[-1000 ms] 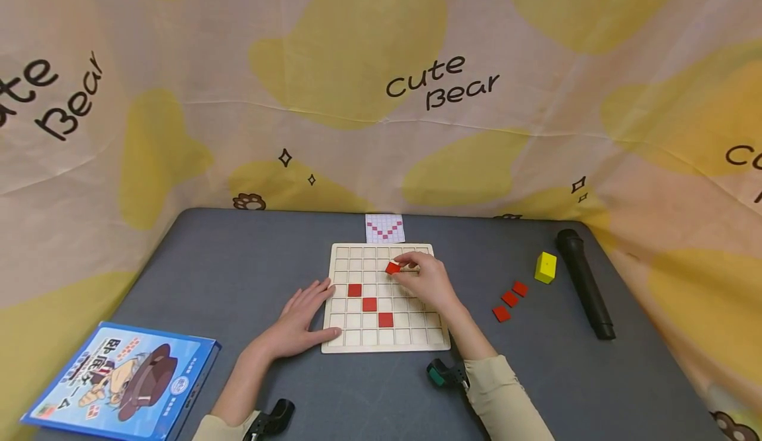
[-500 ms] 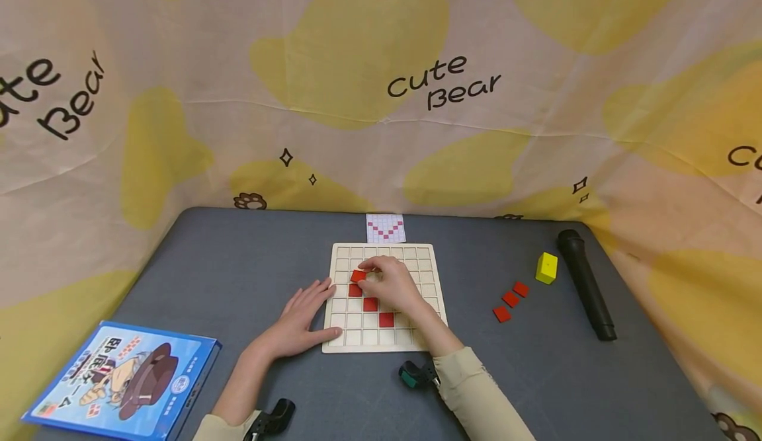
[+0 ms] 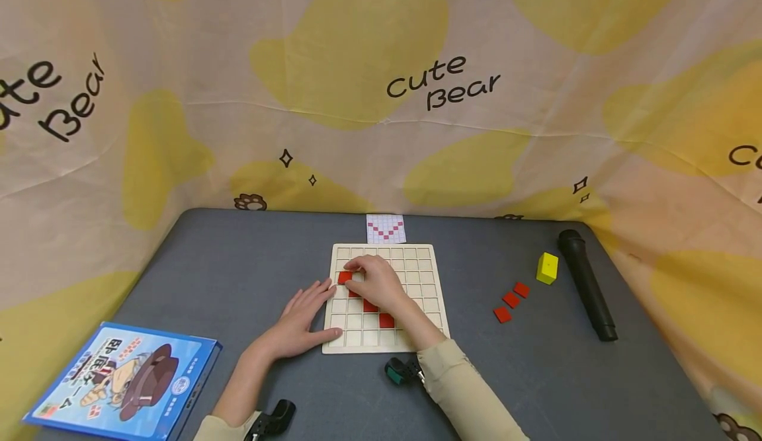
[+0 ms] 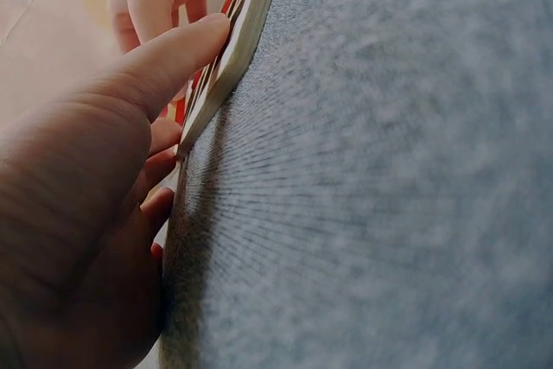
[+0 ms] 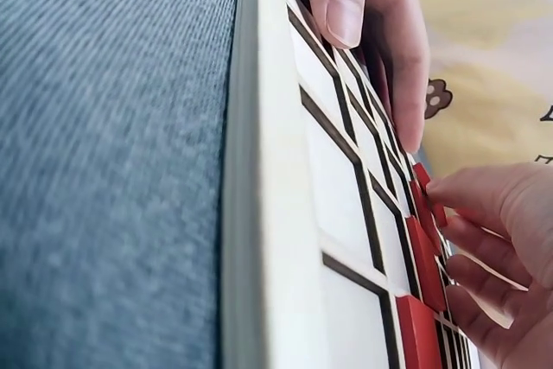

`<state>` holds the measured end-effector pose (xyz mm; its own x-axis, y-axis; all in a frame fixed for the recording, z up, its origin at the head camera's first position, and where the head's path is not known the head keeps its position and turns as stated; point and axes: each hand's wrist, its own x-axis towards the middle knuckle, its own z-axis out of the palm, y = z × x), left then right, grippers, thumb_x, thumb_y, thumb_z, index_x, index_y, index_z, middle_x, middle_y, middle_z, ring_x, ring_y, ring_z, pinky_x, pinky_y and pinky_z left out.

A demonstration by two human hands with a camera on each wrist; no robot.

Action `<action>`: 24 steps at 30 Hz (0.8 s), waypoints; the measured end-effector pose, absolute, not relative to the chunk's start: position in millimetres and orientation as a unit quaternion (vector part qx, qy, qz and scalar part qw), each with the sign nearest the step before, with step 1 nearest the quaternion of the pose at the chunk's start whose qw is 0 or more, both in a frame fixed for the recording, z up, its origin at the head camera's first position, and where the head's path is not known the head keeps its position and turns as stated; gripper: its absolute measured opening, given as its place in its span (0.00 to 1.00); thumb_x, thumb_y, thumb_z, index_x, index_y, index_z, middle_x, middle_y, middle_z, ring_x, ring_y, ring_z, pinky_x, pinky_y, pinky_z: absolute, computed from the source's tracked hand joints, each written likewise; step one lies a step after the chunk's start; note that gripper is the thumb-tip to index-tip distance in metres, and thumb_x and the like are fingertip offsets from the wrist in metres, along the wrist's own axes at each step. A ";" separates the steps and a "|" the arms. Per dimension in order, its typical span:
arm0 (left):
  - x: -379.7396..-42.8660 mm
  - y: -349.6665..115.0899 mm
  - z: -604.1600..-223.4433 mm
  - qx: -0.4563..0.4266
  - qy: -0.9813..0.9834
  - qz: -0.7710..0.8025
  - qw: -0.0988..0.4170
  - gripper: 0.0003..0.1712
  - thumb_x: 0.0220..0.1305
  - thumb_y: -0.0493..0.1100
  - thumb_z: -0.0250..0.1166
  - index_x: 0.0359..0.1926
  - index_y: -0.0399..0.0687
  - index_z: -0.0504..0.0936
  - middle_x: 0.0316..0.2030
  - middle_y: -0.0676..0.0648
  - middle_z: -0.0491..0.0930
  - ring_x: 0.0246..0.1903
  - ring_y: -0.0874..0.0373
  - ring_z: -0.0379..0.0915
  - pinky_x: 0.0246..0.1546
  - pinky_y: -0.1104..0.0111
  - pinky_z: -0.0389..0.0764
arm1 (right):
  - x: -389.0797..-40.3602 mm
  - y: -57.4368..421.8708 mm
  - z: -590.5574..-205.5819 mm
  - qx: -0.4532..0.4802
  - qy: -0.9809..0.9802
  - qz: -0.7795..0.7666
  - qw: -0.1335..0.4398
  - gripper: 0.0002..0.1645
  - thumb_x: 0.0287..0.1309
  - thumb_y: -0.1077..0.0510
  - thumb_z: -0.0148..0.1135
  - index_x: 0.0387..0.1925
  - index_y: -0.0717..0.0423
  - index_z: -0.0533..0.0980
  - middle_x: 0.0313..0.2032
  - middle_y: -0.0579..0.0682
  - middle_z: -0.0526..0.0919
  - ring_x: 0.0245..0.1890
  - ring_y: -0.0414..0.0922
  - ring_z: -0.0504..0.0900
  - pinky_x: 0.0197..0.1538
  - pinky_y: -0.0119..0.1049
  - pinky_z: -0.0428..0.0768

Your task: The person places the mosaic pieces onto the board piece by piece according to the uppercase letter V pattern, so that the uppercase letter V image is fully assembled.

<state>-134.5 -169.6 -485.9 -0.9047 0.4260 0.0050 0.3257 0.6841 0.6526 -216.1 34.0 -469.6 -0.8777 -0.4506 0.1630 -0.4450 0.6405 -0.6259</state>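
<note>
Right hand (image 3: 379,283): we pinch a red tile (image 3: 344,276), roughly square to the board (image 3: 423,289)
Left hand (image 3: 297,325): spread at the board's left edge

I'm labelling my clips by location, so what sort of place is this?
Likely an indoor play or filming corner, though the wider room is out of view: a creased "Cute Bear" cloth hangs behind a grey table, which bears a gridded board and red tiles.

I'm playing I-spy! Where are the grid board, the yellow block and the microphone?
Grid board (image 3: 413,278): head view, a bare square.
Yellow block (image 3: 544,269): head view, its front.
Microphone (image 3: 588,287): head view, its handle.
</note>
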 end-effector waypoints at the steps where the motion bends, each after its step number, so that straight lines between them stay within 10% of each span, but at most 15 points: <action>1: -134.5 -169.7 -485.8 0.206 0.914 0.341 0.073 0.48 0.61 0.60 0.66 0.74 0.40 0.59 0.74 0.40 0.51 0.74 0.41 0.40 0.69 0.42 0.39 | -216.6 33.2 -470.1 -0.248 0.906 -0.343 0.002 0.16 0.57 0.55 0.69 0.49 0.51 0.83 0.45 0.46 0.85 0.48 0.44 0.78 0.54 0.40 0.74; 24: -133.6 -169.0 -485.5 0.210 0.913 0.342 0.069 0.48 0.62 0.59 0.65 0.73 0.39 0.59 0.74 0.40 0.51 0.74 0.40 0.40 0.69 0.42 0.40 | -210.6 46.1 -470.3 -0.233 0.887 -0.398 0.002 0.14 0.57 0.57 0.68 0.46 0.51 0.84 0.46 0.45 0.85 0.47 0.45 0.78 0.53 0.41 0.74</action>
<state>-133.6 -169.0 -485.5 -0.9022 0.4310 0.0178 0.3368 0.6779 0.6535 -210.6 46.1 -470.3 -0.8916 -0.4146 0.1820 -0.4115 0.5742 -0.7078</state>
